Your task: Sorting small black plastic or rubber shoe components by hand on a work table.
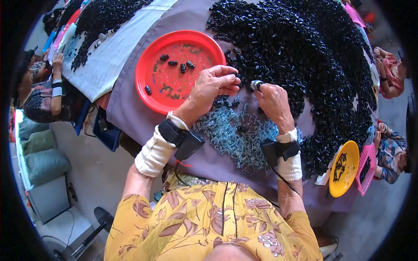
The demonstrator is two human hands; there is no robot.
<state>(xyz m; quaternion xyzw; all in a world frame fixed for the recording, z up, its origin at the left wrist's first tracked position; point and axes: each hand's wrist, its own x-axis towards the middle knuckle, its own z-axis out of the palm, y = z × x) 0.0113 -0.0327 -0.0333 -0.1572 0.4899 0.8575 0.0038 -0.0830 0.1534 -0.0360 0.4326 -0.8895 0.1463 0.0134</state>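
My left hand [211,89] is beside the right rim of the red round tray [143,93], its thumb and fingertips pinched on a small black plastic clip piece [236,77]. My right hand [273,102] hovers just to the right, above the small pieces. Its fingers are curled together, with a striped wrap on one fingertip; what they hold, if anything, is hidden. Several small black claw clips [183,68] lie in the tray. Below and between my hands spreads a heap of tiny silvery-blue springs [230,135]. A large pile of black plastic clip pieces [300,48] covers the table beyond.
A lilac cloth [126,102] covers the table. At the right edge stand a yellow oval dish [353,152] and a pink basket [369,152], both with black pieces inside. People sit on the left and right sides. Another black heap [104,21] lies on white cloth at far left.
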